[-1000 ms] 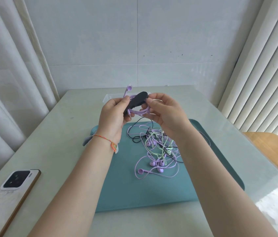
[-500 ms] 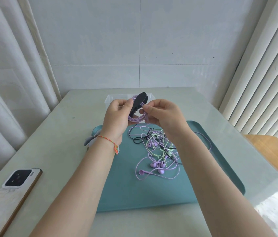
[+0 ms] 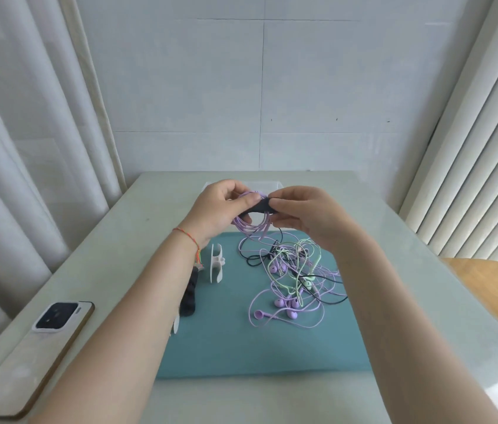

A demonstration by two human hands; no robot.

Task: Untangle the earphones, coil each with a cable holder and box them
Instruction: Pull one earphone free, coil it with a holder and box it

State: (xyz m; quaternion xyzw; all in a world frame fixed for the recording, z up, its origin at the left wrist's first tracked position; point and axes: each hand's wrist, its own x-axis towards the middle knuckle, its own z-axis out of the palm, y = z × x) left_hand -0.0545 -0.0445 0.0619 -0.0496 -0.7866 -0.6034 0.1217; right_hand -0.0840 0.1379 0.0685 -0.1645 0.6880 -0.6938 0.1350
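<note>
**A:** What do you have in your hands?

**B:** Your left hand (image 3: 217, 209) and your right hand (image 3: 305, 215) are up above the far end of the teal mat (image 3: 256, 341). The fingers of both are curled. They pinch a black cable holder (image 3: 258, 207) between them. A purple earphone coil (image 3: 252, 228) hangs through it.

**A:** Where are the other earphones?

**B:** In a messy pile (image 3: 293, 276) on the mat, under your right wrist. Purple, green and black wires are all mixed up.

**A:** What else is on the mat?

**B:** A white cable holder (image 3: 215, 264) and another black one (image 3: 189, 296) lie at its left edge, by your left arm. A clear box (image 3: 272, 185) sits past the mat's far end, partly hidden by your hands.

**A:** And the room?

**B:** The mat lies on a pale shiny table (image 3: 113, 258). A phone (image 3: 58, 319) lies left of the mat. Behind is a white tiled wall (image 3: 260, 87), with curtains (image 3: 27, 133) on the left and blinds (image 3: 471, 148) on the right.
</note>
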